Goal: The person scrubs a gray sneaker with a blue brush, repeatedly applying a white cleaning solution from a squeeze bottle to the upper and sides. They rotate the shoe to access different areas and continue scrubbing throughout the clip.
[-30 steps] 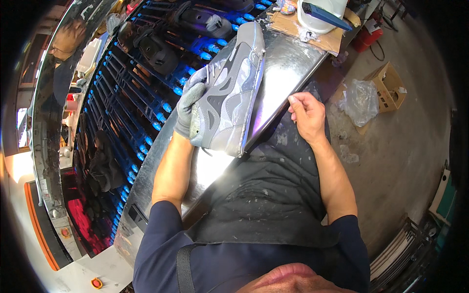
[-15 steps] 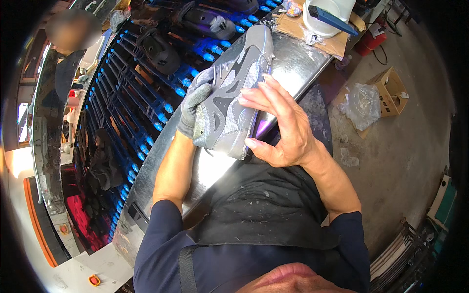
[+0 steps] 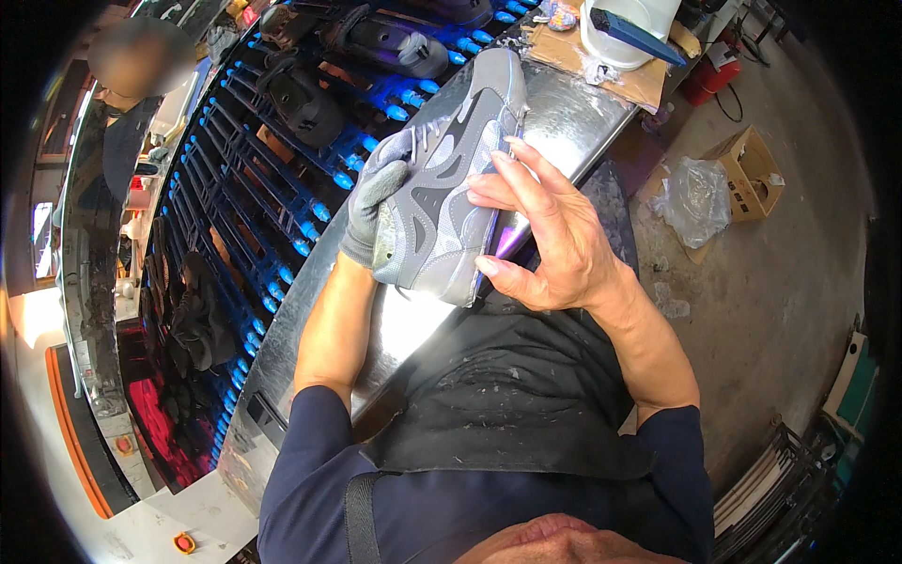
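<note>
A grey sneaker (image 3: pixel 446 188) is held up above the metal ledge, its toe pointing away and its bottom edge facing right. My left hand (image 3: pixel 373 197), in a grey knitted glove, is closed round the sneaker's ankle opening and lace side, and part of its fingers is hidden behind the shoe. My bare right hand (image 3: pixel 554 230) lies along the bottom edge with fingers spread. Its thumb is by the heel and its fingertips are by the middle; whether all of them touch cannot be made out.
A rod conveyor (image 3: pixel 254 179) with blue-tipped ends carries dark shoes (image 3: pixel 301 99) on the left. The metal ledge (image 3: pixel 583 117) runs beside it. A white bucket (image 3: pixel 620 38) stands on cardboard at the far right; a cardboard box (image 3: pixel 747 174) sits on the floor. Another person (image 3: pixel 132 141) is beyond the conveyor.
My right hand has shifted slightly right along the sneaker's edge, its thumb a little farther from the heel. The conveyor's shoes have moved a little toward the left and nearer.
</note>
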